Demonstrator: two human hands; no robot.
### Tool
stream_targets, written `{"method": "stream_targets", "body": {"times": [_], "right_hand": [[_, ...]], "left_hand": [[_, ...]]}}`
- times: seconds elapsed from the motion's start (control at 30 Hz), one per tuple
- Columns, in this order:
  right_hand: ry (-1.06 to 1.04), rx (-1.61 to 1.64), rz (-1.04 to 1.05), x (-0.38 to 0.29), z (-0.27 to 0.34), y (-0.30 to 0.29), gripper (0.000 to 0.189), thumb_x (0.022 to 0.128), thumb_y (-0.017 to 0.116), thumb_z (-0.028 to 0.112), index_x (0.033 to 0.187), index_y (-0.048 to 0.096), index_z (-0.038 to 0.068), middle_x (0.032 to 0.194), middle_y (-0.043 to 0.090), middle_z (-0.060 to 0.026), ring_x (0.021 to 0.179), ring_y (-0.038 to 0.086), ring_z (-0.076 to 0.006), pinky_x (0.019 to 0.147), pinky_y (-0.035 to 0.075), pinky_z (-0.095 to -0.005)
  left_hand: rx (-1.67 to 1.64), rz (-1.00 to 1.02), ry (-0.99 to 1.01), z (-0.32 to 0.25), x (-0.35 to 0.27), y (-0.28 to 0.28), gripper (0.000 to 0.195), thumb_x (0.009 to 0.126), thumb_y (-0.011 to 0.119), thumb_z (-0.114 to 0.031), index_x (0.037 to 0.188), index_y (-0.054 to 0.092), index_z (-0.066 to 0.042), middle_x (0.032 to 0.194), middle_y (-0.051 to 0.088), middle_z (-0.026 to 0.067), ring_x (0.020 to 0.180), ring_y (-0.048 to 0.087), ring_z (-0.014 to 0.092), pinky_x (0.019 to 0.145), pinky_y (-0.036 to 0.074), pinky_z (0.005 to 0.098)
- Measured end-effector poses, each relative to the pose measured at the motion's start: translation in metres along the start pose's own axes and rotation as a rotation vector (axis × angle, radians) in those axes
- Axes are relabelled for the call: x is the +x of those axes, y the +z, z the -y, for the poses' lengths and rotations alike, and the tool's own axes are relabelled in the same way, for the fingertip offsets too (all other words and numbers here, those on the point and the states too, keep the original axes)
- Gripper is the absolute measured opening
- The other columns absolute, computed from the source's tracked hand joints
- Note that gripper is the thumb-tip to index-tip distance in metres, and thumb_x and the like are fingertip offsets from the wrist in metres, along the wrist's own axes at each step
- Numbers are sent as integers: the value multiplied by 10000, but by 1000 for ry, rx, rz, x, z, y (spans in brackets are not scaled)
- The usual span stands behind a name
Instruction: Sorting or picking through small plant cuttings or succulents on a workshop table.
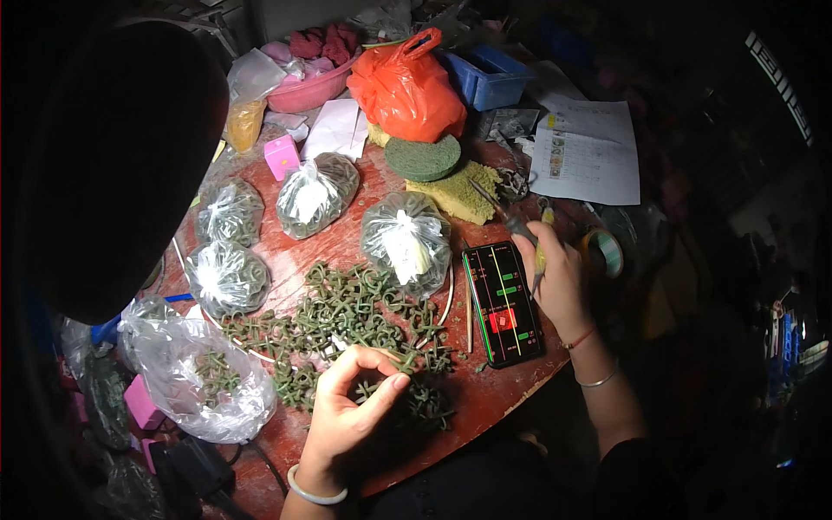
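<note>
My left hand (361, 396) pinches a small green wax-like piece (404, 365) between thumb and fingers, just above the near side of a pile of similar green pieces (351, 305). My right hand (556, 273) is closed around a pen-like tool (517, 226) with a thin metal tip, which points up and left over a crumbly yellow sponge (458, 194). A second slim tool with a yellow handle (541, 257) also shows at the right hand. A round green pad (422, 158) rests on the sponge. A lit smartphone (502, 305) lies beside the right hand.
Tied clear plastic bags (406, 244) of green pieces stand behind the pile; an open one (195, 383) lies at left. An orange plastic bag (408, 88), a blue bin (497, 81), a pink basin (312, 88), a printed sheet (588, 153) and a tape roll (604, 252) sit farther out. A dark shape covers the upper left.
</note>
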State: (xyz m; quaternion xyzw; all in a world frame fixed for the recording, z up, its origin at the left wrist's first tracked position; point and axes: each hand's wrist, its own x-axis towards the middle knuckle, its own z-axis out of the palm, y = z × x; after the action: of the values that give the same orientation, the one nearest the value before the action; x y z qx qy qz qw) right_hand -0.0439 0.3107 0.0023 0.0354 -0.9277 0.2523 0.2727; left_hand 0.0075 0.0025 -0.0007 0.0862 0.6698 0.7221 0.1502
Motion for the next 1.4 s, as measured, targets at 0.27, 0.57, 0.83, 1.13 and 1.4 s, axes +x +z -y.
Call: {"method": "stream_targets", "body": {"times": [0.27, 0.57, 0.83, 1.13, 1.4], "right_hand": [[-99, -66, -49, 33, -17, 24, 193, 960, 603, 186, 1007, 588, -1, 811, 646, -240, 761, 633, -435, 606, 489, -471], [-62, -47, -53, 32, -18, 29, 188, 955, 610, 205, 980, 600, 20, 779, 646, -226, 738, 635, -427, 591, 488, -466], [-62, -81, -69, 31, -22, 31, 184, 954, 616, 222, 968, 611, 38, 728, 639, -220, 680, 632, -424, 545, 472, -471], [11, -74, 1, 32, -19, 25, 192, 959, 629, 199, 980, 626, 8, 736, 632, -218, 660, 651, -391, 554, 479, -391], [66, 260, 23, -49, 63, -13, 192, 855, 741, 78, 964, 615, -17, 704, 630, -104, 600, 615, -174, 557, 482, -313]], "left_hand": [[120, 39, 260, 0, 10, 0, 104, 807, 755, -2, 852, 661, -9, 1058, 690, 111, 821, 596, 103, 695, 461, 224], [-265, 14, 92, 4, 6, -3, 432, 769, 775, 59, 1132, 555, -24, 1035, 678, 87, 790, 517, 49, 733, 440, 201], [-175, -7, 3, 6, 6, -9, 327, 748, 813, -1, 1056, 703, -11, 1001, 662, 13, 761, 494, 44, 725, 433, 196], [-81, -30, 70, 4, 9, -5, 295, 787, 783, -6, 1070, 699, -16, 1015, 670, -1, 752, 492, 35, 714, 434, 192], [-54, -9, 5, 8, 7, -5, 289, 809, 763, -18, 1088, 691, -33, 943, 629, -27, 724, 477, 25, 656, 414, 179]]}}
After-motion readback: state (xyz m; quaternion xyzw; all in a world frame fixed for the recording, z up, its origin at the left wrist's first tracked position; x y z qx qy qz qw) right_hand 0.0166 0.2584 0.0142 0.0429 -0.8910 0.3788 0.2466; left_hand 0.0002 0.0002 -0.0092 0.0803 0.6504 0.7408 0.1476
